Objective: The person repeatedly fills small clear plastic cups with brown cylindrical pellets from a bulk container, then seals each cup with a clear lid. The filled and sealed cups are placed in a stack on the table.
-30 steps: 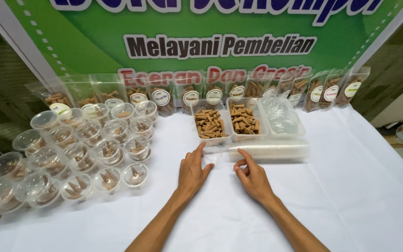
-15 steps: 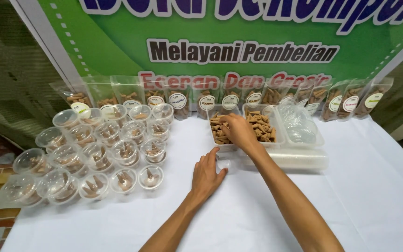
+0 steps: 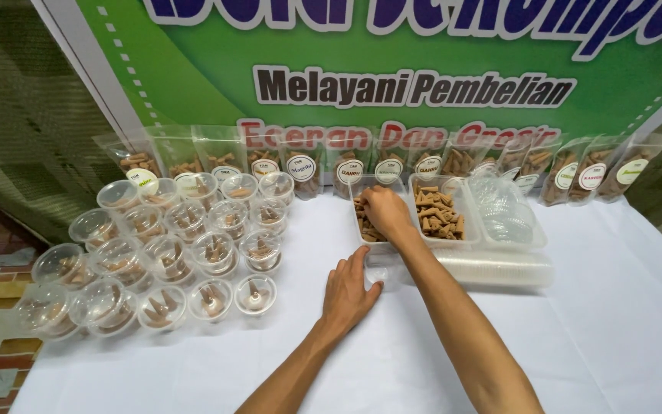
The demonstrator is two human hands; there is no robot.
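Brown cone sticks (image 3: 367, 228) in a clear tray (image 3: 359, 239) near the back middle of the desk (image 3: 576, 337), under a white cloth. Right hand (image 3: 383, 211) down in that tray, on top of the sticks, fingers curled. Grip looks closed around some sticks, but cannot tell for sure, since the fingers hide them. Left hand (image 3: 349, 291) flat on the white cloth, just in front of the tray, fingers spread, grip wide and holding nothing. Fingertips right next to a small clear cup (image 3: 379, 275) lying by the tray.

Second tray (image 3: 440, 215) just beside the first, on the right, also full of brown sticks. Third tray (image 3: 509, 215) further right, full of clear round lids. Long stack of clear lids (image 3: 492, 268) on its side in front of those trays.

Many small round clear tubs (image 3: 155, 257) on the left side of the desk, packed close in rows, a few brown sticks in each. Row of clear pouches (image 3: 300, 165) with round labels along the back, upright against a big green banner (image 3: 392, 54).
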